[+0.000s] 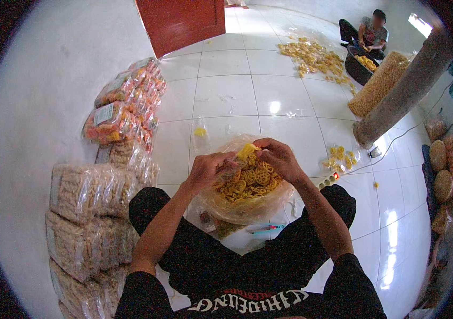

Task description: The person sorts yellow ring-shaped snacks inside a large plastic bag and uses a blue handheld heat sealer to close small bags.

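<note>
A large clear plastic bag (250, 211) stands open between my knees, holding wheel-shaped yellow snack crackers (252, 179). Above its far rim, a small clear plastic bag with a yellow piece (246, 151) in or against it is held between my hands. My left hand (212, 167) grips the plastic on the left side; its fingertips are partly hidden by the film. My right hand (276, 155) pinches the right end beside the yellow piece. Just beyond, a flat clear bag with a yellow insert (200, 132) lies on the tiles.
Packed snack bags (90, 195) are stacked at left. A power strip (328, 180) and small filled bags (340, 158) lie at right. A pair of scissors or similar tool (270, 227) lies near me. Farther off, a person (373, 36) sits by a black tub (350, 65), near a pillar (406, 87).
</note>
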`<state>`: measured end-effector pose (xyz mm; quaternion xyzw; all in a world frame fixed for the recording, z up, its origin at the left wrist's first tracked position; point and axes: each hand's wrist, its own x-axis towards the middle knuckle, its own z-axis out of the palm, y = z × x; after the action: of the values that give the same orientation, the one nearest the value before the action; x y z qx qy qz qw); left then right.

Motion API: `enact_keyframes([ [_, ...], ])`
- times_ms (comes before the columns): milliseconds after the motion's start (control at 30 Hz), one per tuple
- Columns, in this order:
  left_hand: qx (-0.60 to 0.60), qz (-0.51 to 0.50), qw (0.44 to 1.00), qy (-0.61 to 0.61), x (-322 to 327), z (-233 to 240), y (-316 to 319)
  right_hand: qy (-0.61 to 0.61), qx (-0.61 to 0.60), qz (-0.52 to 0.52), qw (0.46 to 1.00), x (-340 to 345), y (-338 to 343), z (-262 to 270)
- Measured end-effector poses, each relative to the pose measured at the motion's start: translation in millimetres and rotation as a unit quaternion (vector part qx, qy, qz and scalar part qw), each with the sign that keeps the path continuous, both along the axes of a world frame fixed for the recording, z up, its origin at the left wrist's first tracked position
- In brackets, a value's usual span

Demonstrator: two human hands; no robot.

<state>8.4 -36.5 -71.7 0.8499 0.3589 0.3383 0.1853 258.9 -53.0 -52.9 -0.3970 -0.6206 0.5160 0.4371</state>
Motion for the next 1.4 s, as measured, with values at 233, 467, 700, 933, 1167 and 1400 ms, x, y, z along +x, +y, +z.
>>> enact_keyframes([
  [233,-0.07,0.031,0.997,-0.008,2.0,8.3,-2.3,-0.036,0.057,0.016,0.998,3.2,0.5,-4.2],
  [467,-0.034,-0.02,0.999,-0.023,1.7,-7.2,4.3,-0.225,0.144,-0.046,0.963,-7.5,-6.6,2.5],
  [700,-0.254,-0.049,0.964,-0.055,8.5,-5.1,-1.0,-0.291,0.232,-0.023,0.928,-13.2,-13.1,14.3],
  [933,-0.273,-0.053,0.953,-0.118,12.8,-19.5,-3.1,-0.272,0.178,0.018,0.946,-18.3,-12.9,3.1],
  [1167,-0.298,-0.058,0.94,-0.154,15.2,-8.5,-8.2,-0.267,0.188,-0.016,0.945,-26.7,-17.4,0.9],
  [1400,-0.329,-0.029,0.925,-0.187,13.2,-11.9,-5.4,-0.233,0.204,0.048,0.95,-28.7,-15.1,5.6],
])
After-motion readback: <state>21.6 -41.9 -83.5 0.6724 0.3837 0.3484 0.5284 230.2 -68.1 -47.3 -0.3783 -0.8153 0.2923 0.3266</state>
